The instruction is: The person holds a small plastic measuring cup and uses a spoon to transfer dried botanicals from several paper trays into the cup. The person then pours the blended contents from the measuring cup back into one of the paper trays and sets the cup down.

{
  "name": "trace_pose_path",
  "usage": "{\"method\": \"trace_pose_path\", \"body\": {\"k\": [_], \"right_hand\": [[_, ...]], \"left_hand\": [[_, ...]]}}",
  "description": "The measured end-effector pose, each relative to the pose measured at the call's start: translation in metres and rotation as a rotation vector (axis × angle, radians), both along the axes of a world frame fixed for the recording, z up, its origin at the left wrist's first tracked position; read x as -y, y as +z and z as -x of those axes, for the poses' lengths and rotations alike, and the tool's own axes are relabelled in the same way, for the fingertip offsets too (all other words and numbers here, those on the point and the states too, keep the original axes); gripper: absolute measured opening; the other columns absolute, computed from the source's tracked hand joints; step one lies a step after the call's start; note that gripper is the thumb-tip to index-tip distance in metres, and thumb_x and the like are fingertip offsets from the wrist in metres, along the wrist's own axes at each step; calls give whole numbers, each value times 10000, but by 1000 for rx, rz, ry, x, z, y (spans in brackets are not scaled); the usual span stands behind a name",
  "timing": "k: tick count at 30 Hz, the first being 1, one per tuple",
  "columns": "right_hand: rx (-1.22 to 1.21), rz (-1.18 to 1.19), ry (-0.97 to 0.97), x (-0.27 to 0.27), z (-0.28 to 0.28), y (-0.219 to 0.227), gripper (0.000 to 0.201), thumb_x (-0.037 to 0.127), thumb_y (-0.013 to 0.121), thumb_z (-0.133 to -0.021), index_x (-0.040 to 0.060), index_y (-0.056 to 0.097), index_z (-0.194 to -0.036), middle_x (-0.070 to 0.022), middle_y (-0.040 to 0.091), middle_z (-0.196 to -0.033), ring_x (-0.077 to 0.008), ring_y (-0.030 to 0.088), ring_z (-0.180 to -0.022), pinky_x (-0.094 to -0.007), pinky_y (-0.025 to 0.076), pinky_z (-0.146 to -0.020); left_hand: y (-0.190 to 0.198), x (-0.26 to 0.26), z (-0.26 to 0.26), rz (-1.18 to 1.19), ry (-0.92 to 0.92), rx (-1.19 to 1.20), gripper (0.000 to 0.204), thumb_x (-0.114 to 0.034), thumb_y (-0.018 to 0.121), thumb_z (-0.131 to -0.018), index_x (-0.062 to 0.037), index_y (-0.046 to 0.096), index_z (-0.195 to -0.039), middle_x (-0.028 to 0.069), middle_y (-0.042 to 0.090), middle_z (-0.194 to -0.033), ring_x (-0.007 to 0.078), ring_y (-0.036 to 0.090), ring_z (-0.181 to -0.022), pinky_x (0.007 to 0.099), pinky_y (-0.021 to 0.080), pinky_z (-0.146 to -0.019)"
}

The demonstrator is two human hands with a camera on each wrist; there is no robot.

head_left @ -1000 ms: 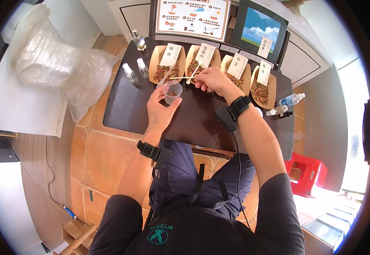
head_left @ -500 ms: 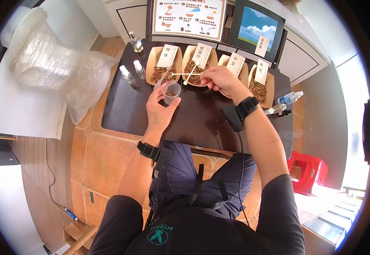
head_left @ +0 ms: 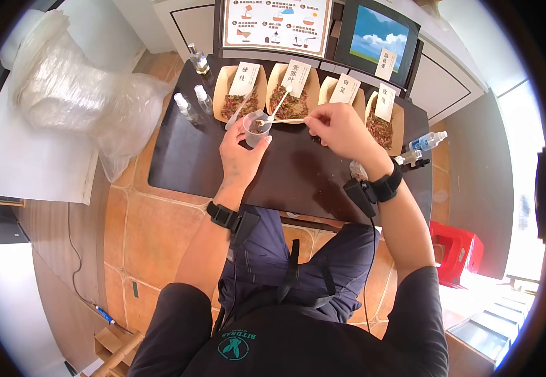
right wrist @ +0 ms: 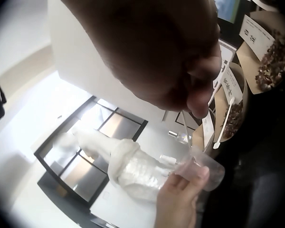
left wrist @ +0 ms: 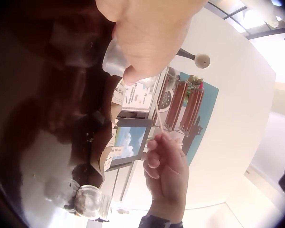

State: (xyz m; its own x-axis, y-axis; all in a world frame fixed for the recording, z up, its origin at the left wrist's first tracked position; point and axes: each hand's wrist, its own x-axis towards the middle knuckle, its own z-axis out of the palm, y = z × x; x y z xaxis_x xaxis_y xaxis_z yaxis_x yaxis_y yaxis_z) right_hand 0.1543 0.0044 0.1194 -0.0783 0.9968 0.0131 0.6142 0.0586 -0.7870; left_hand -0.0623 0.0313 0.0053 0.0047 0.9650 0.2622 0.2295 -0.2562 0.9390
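Observation:
My left hand (head_left: 240, 149) grips a small clear plastic cup (head_left: 256, 129) just above the dark table (head_left: 191, 163), in front of the herb trays. A little dried herb lies in the cup. My right hand (head_left: 335, 124) pinches a thin wooden spoon (head_left: 285, 120) and holds it level, its tip over the cup's mouth. In the left wrist view the cup (left wrist: 116, 59) sits under my fingers (left wrist: 152, 33), and the right hand (left wrist: 166, 166) holds the spoon's stick (left wrist: 157, 121). The right wrist view shows the cup (right wrist: 204, 166) and the stick (right wrist: 185, 126).
Four labelled paper trays of dried herbs (head_left: 240, 100) line the table's far side; a white spoon (head_left: 280, 103) lies in the second. Small spray bottles (head_left: 185, 107) stand at the left, water bottles (head_left: 428, 144) at the right. A plastic bag (head_left: 78, 94) lies left; a red stool (head_left: 455, 251) stands right.
My right hand has brought the wooden spoon from over the second tray back and down to the cup's mouth. The left hand has lifted the cup slightly toward the trays.

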Motion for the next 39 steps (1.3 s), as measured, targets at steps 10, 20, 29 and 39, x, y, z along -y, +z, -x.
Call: {"method": "trace_pose_path", "body": {"k": [10,20,29,39], "right_hand": [[-137,-21,-62,5,9,15,158,123,653,-836,-23,711,-850,-176,669,-675,-285,662,-592,-347,529,-608],[112,-254,-144,-45,31,-38,213,180,638,-851,-20,705,-829,-105,650,-601,-170,631,-524,-316,509,-554],[-141,153,-143,-61,38,-50,212,175,642,-861,-28,697,-835,-77,686,-702,-119,622,-538,-272,494,-516],[-420,415,-224,-69,28,-59,204,162,652,-870,-39,685,-872,-83,691,-760,-100,593,-559,-231,407,-441]], "left_hand": [[-2,0,0,-20,-20,14,528,-24,820,-735,9,575,-1202,91,649,-1126,166,639,-1022,314,508,-916],[-9,4,6,5,-8,3,546,-68,823,-713,-1,599,-1207,133,647,-1164,218,637,-1051,335,516,-918],[-8,6,16,-23,-9,-66,522,-23,821,-733,5,582,-1197,85,641,-1183,176,620,-1054,317,490,-947],[-10,4,15,-30,-4,-30,545,-84,836,-698,-8,605,-1186,131,656,-1145,247,634,-1046,359,492,-942]]}}
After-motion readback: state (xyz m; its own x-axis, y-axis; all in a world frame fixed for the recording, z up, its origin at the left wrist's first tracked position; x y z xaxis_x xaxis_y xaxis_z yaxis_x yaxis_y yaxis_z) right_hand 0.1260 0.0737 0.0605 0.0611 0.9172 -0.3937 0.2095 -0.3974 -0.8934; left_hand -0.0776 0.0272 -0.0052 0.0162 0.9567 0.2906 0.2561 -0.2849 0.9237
